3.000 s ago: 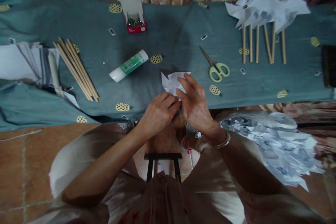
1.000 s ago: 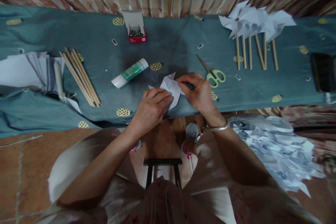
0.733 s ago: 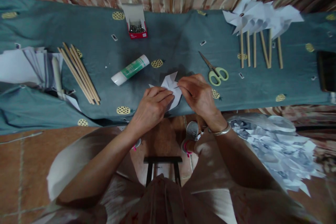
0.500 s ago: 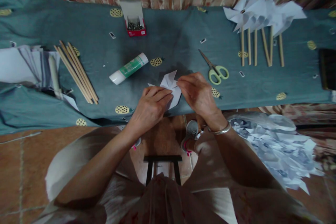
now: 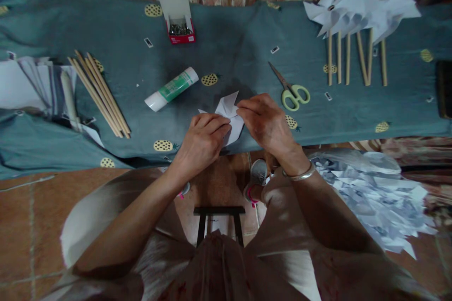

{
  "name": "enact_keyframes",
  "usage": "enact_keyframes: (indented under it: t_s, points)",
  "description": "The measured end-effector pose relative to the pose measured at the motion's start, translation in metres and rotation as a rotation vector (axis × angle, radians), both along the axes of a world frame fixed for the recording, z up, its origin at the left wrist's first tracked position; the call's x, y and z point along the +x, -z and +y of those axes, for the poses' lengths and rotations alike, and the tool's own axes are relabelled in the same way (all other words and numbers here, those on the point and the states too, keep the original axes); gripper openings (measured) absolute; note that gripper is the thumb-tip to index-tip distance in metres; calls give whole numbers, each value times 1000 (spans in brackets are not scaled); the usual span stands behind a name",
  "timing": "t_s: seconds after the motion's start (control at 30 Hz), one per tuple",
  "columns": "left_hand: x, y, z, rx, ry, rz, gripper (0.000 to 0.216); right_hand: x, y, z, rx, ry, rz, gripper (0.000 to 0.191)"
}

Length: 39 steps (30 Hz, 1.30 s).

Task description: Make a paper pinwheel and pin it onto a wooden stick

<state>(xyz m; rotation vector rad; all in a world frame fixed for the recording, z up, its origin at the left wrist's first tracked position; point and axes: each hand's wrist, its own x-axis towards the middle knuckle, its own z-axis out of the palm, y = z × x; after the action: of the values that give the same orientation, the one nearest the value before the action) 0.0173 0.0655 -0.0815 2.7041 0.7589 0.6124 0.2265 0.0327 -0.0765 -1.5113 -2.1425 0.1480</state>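
Near the table's front edge a white paper pinwheel [image 5: 233, 130] lies partly under my hands, its blades folded toward the middle. My left hand [image 5: 205, 137] is closed on its left side, fingers pressed at the centre. With thumb and forefinger together, my right hand [image 5: 264, 120] pinches a paper tip at the right. Part of the paper is hidden by the fingers. A glue stick [image 5: 172, 89] with a green label lies beyond my left hand. Green-handled scissors [image 5: 292, 94] rest beyond my right hand.
Wooden sticks [image 5: 100, 94] and stacked paper [image 5: 28, 84] lie at the left. An open red-and-white box [image 5: 181, 36] of small metal pins stands at the back. Finished pinwheels on sticks [image 5: 360, 11] lie at the far right. Paper scraps [image 5: 377, 197] fill a bag on the floor.
My view has shifted slightly, so the things on the table appear a little higher. Both hands keep their grip on the paper, with hardly any movement.
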Motion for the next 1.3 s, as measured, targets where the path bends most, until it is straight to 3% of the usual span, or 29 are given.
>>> enact_keyframes:
  t_s: [0.2,0.57,0.73,1.0,1.07,1.2,1.3]
  points:
    - [0,0,0,-8,3,1,30,0,-2,1,41,-20,-117,30]
    - [2,-4,0,-9,23,37,29,-2,-5,1,-80,1,-70,29]
    - [4,-5,-1,8,18,44,28,1,-7,0,-64,-7,-77,28]
    - [5,-7,-2,-3,17,44,25,2,-7,4,2,295,222,24]
    - [6,-7,-2,1,13,41,24,-3,-4,7,-9,371,220,34]
    - [6,-8,-3,31,12,51,25,-16,5,11,-90,463,177,73]
    - [7,-9,-3,56,15,54,26,-20,12,11,-169,509,171,88]
